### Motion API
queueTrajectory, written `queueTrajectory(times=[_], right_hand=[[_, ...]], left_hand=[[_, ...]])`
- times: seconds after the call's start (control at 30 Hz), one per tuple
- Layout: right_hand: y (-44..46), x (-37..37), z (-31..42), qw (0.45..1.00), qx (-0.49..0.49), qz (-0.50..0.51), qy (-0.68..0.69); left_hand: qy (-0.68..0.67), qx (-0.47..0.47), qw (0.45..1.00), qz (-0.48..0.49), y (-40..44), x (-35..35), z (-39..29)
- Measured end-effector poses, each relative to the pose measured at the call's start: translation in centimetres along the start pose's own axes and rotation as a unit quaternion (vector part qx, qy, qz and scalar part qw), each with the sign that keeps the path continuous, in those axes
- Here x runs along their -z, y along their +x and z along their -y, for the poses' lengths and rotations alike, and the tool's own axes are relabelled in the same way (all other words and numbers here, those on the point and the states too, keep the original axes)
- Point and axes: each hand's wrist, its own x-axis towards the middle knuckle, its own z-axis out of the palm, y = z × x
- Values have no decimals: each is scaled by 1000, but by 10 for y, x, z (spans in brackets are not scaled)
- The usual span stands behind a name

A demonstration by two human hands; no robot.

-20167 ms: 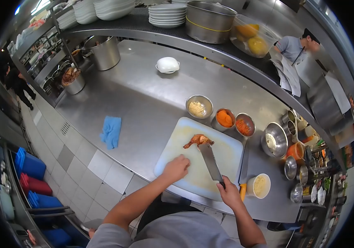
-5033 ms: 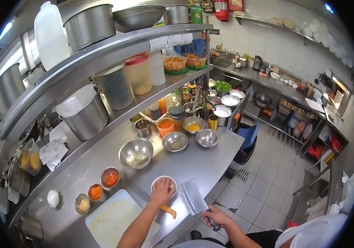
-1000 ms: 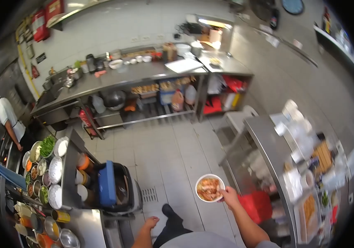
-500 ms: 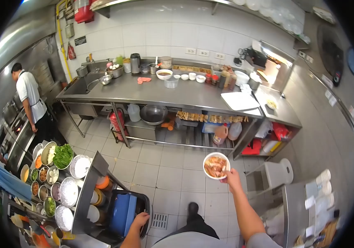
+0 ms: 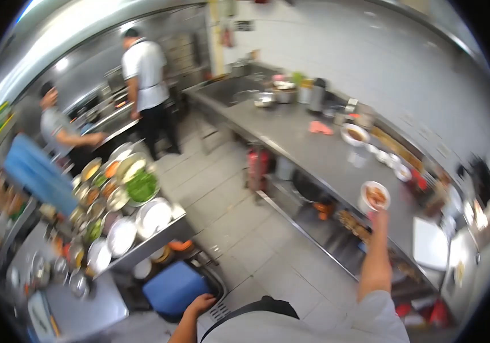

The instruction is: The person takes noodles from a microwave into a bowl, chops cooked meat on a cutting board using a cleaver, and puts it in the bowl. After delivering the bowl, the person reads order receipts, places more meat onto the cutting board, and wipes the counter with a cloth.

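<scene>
My right hand (image 5: pixel 379 217) is stretched forward and closed on the near rim of a white bowl (image 5: pixel 364 203). Reddish-orange food with paler pieces (image 5: pixel 376 196) fills the bowl, which is held up level near the steel counter's front edge; blur hides whether it touches the counter. Low down, my left hand (image 5: pixel 202 303) hangs with its fingers curled in, and I see nothing in them. Close beside it stands a black bin (image 5: pixel 217 281) with a blue lid or panel (image 5: pixel 175 287).
Along the steel counter (image 5: pixel 291 128) stand a bowl of dark sauce (image 5: pixel 355 134), several small white bowls and a white cutting board (image 5: pixel 430 243). Bowls of ingredients (image 5: pixel 141 186) crowd the left station. Two people (image 5: pixel 145 74) are at the stoves behind it.
My view has swung left. My right hand has carried the bowl from above the floor forward to the counter's edge. My left hand stays low by the bin.
</scene>
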Motion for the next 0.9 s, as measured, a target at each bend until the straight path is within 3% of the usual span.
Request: queueTrajectory(times=[0.1, 0.13, 0.2, 0.23, 0.27, 0.3, 0.33, 0.37, 0.4, 0.43, 0.47, 0.53, 0.57, 0.6, 0.63, 0.7, 0.83, 0.9], right_hand=[[74, -1, -35, 998, -7, 22, -63], [102, -3, -53, 999, -29, 31, 18], [128, -4, -82, 995, -15, 84, 53], [131, -16, -96, 992, -28, 15, 123], [104, -32, -105, 992, 49, 27, 117], [51, -66, -92, 999, 14, -34, 6], [33, -80, -122, 992, 93, 59, -64], [-56, -125, -122, 983, 83, 134, -94], [-88, -154, -167, 960, 30, 156, -231], [-123, -178, -247, 960, -61, 272, -30], [-199, -192, -271, 892, -83, 384, -223], [-326, -219, -324, 644, -117, 645, -394], [-415, -228, -321, 539, -50, 694, -475], [-522, -233, -258, 384, 110, 789, -468], [-551, -230, -325, 311, 171, 849, -391], [-676, -224, -316, 217, 156, 879, -396], [-851, -195, -343, 137, 150, 900, -385], [-911, -175, -370, 46, 193, 906, -374]], left_hand=[[-32, -16, 999, -25, -1, -22, -19], [-48, -1, 998, -31, -1, -31, -17], [-93, 35, 995, -22, -31, -33, -40], [-87, 20, 995, -35, -33, -43, -28], [-79, 4, 996, -46, -39, -58, -9], [-99, 21, 992, -80, -57, -66, 4], [-94, 45, 991, -85, -74, -75, 13], [-90, 68, 990, -89, -88, -82, 23], [-111, 80, 983, -120, -106, -89, 36], [-134, 108, 973, -152, -130, -98, 51], [-156, 134, 962, -181, -154, -105, 67], [-172, 213, 939, -209, -207, -114, 96], [-191, 236, 924, -231, -225, -125, 125], [-208, 260, 910, -247, -244, -139, 154], [-211, 262, 908, -251, -270, -150, 172], [-236, 283, 889, -272, -319, -151, 212], [-271, 289, 849, -349, -417, -171, 283], [-266, 263, 836, -402, -465, -186, 321]])
